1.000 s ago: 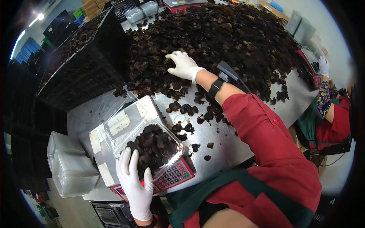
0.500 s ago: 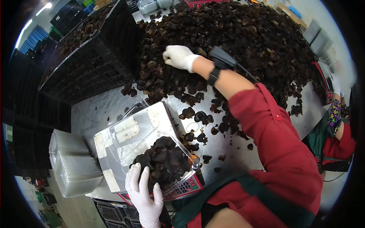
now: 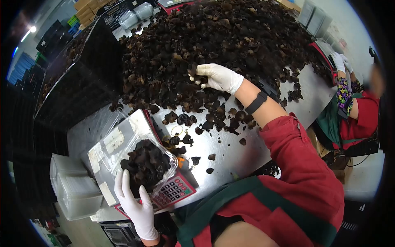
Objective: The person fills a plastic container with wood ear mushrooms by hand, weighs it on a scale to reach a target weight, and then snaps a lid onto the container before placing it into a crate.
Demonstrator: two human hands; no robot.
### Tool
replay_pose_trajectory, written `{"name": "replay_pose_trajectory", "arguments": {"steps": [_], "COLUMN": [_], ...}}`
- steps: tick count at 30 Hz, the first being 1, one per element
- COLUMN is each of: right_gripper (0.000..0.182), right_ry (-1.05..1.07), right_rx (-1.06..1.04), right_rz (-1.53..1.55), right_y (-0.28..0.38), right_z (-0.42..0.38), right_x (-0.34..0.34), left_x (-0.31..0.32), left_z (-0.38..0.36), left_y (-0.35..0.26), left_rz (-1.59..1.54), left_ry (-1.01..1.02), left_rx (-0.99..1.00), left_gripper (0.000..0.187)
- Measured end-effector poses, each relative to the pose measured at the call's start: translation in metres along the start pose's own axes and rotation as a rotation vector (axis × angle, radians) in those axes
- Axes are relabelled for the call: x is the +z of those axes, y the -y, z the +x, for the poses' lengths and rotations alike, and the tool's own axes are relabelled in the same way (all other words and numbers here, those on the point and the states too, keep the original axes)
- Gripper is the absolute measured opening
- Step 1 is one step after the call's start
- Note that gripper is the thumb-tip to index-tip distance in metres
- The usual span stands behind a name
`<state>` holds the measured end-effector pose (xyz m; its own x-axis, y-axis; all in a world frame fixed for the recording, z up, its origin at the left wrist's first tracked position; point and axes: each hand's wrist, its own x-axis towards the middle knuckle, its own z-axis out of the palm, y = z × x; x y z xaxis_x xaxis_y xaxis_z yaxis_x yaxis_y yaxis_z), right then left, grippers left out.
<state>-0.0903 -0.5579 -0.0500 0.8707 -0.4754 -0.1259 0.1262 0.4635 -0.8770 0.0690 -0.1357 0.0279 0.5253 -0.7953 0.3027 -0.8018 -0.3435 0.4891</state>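
Note:
My right hand (image 3: 218,77), in a white glove, is closed in a pinch on a dark brown wood ear mushroom (image 3: 192,69) above the front of a big mushroom heap (image 3: 230,37). My left hand (image 3: 135,206), also gloved, lies with fingers stretched and thumb apart against the near left corner of a clear plastic box (image 3: 172,164). Wood ear mushrooms (image 3: 146,162) fill that box. Beneath it is a scale (image 3: 175,191) with a red keypad and a pale, taped platform.
A black crate (image 3: 82,74) stands at the left. Stacked clear boxes (image 3: 78,193) sit left of the scale. Loose mushroom pieces (image 3: 214,119) dot the metal table (image 3: 230,160). At the right, another person's gloved hands (image 3: 339,61) are at a second scale (image 3: 325,61).
My right hand has lifted off the heap and turned, with a mushroom piece now showing in its fingers. The view has shifted; my left hand stays at the box.

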Motion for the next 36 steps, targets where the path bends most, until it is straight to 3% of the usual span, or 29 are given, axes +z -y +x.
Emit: {"name": "replay_pose_trajectory", "arguments": {"steps": [4,8,11,14,16,19,20,22,23,24,27,28,30,34,36], "right_gripper": [0.014,0.014,0.031,0.025,0.023,0.025,0.021,0.016,0.013,0.013,0.028,0.028,0.023,0.026,0.028], "right_ry": [-0.235,-0.187,-0.294,-0.206,-0.179,-0.337,-0.341,-0.253,-0.123,-0.125,0.163,0.161,0.38,0.527,0.495], "right_rx": [-0.069,-0.121,-0.137,-0.261,-0.141,-0.256,-0.191,-0.098,-0.055,-0.054,-0.057,-0.058,-0.068,-0.088,-0.064], "right_rz": [-0.458,-0.462,-0.898,-1.37,-1.472,-1.314,-1.082,-0.674,-0.291,-0.293,0.236,0.232,0.422,0.438,0.421], "right_y": [0.014,0.008,-0.01,-0.031,-0.038,-0.041,-0.034,-0.022,-0.021,-0.021,-0.017,-0.016,-0.015,-0.021,-0.019], "right_z": [-0.001,0.004,0.014,0.026,0.027,0.031,0.026,0.019,0.016,0.014,-0.006,-0.012,-0.021,-0.027,-0.032], "right_x": [0.008,0.012,0.017,0.014,0.02,0.012,0.016,0.018,0.017,0.018,0.028,0.035,0.046,0.061,0.074], "left_x": [-0.008,-0.019,-0.024,-0.023,-0.022,-0.02,-0.022,-0.022,-0.022,-0.022,-0.02,-0.02,-0.019,-0.02,-0.021], "left_z": [-0.007,-0.024,-0.036,-0.044,-0.049,-0.053,-0.054,-0.055,-0.056,-0.055,-0.052,-0.052,-0.05,-0.048,-0.049], "left_y": [-0.01,-0.003,-0.001,0.005,0.009,0.011,0.012,0.013,0.014,0.014,0.012,0.011,0.01,0.01,0.012], "left_rz": [0.025,0.105,0.075,0.091,0.091,0.04,0.042,0.035,0.032,0.036,0.025,0.018,0.007,-0.015,-0.03], "left_ry": [-0.08,-0.123,-0.129,-0.127,-0.116,-0.126,-0.134,-0.13,-0.13,-0.13,-0.13,-0.129,-0.132,-0.145,-0.156], "left_rx": [0.014,-0.008,-0.078,-0.102,-0.101,-0.126,-0.133,-0.129,-0.131,-0.128,-0.115,-0.111,-0.096,-0.063,-0.081], "left_gripper": [0.055,0.057,0.057,0.056,0.056,0.056,0.056,0.055,0.055,0.055,0.055,0.055,0.056,0.057,0.055]}}
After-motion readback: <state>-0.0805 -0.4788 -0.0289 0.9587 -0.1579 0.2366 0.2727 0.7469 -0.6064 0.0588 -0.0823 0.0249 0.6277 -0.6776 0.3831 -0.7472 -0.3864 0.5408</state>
